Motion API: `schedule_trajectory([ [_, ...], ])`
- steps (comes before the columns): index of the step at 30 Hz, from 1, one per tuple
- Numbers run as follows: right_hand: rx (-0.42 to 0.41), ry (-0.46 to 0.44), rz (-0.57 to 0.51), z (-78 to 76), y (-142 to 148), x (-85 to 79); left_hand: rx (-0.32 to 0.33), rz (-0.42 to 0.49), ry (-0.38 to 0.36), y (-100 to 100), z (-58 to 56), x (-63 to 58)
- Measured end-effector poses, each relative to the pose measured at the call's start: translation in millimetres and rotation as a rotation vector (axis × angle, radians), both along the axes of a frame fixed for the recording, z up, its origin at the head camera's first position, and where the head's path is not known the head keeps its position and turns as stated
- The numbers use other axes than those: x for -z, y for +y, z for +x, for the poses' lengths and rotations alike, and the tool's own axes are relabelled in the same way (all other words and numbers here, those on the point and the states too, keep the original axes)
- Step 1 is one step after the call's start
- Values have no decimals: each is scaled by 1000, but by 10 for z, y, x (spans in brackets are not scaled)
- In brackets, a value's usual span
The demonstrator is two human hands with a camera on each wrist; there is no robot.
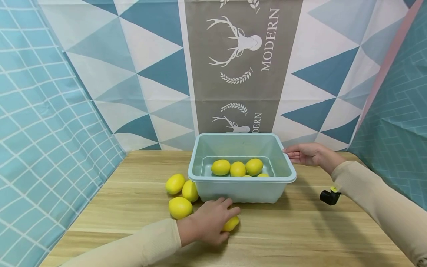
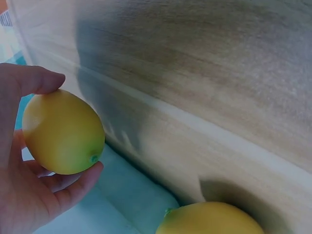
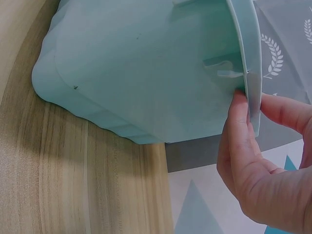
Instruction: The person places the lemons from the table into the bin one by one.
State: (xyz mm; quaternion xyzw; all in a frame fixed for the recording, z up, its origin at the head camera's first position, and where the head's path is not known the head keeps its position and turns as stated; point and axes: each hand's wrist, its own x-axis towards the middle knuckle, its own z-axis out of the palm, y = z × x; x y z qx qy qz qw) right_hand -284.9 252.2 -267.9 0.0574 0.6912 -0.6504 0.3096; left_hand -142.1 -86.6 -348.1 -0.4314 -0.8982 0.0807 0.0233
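Observation:
My left hand (image 1: 208,221) grips a yellow lemon (image 2: 63,131) in front of the bin, thumb on one side and fingers curled on the other. In the head view much of this lemon (image 1: 231,223) is hidden under the hand. My right hand (image 1: 308,154) pinches the right rim of the light blue plastic bin (image 1: 240,191); the right wrist view shows the thumb (image 3: 285,111) and fingers on either side of the rim. Several lemons (image 1: 221,167) lie inside the bin, some partly hidden by its front wall.
Three lemons (image 1: 180,207) sit on the wooden table (image 1: 133,211) by the bin's left front corner. A small black device (image 1: 329,197) hangs at the right wrist. Patterned cloth (image 1: 160,74) stands behind the table, with blue gridded cloth (image 1: 40,111) on the left.

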Motion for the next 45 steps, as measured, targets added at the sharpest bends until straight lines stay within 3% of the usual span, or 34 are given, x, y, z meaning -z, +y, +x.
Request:
schedule_trajectory([
  [6,-4,-6,-2,-3,0,3,13,3,-32,-17,32,-62],
  [14,-1,-8,-3,-5,-4,-6,55,-2,-1,-24,75,-135],
  [26,-1,-12,-5,-11,-7,11,77,11,-20,-30,100,-204],
  [45,-37,-13,-21,-18,16,-17,76,13,17,11,140,-441],
])
